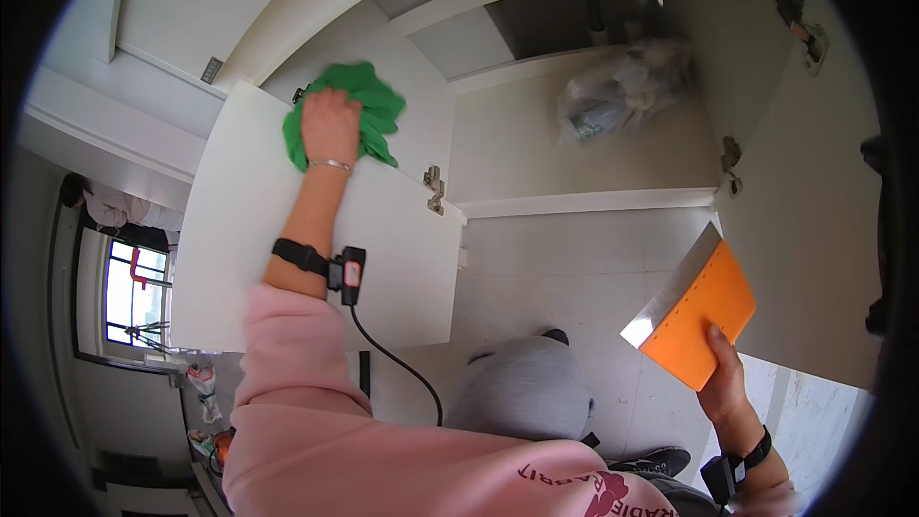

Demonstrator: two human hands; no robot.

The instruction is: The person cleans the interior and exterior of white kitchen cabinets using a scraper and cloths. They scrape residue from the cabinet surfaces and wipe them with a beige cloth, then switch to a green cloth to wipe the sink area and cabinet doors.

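Note:
My left hand presses a crumpled green cloth against the upper edge of an open white cabinet door, near its hinge side. In my right hand is a wide scraper with an orange plastic handle and a metal blade; the blade faces up and left, and my thumb lies on the orange part. The scraper is held in front of the other open cabinet door. My left palm is hidden from view.
Inside the cabinet, a clear plastic bag with things in it lies on the cabinet floor. Metal hinges join the doors to the frame. At the far left, another person is near a window. Bags lie on the floor at lower left.

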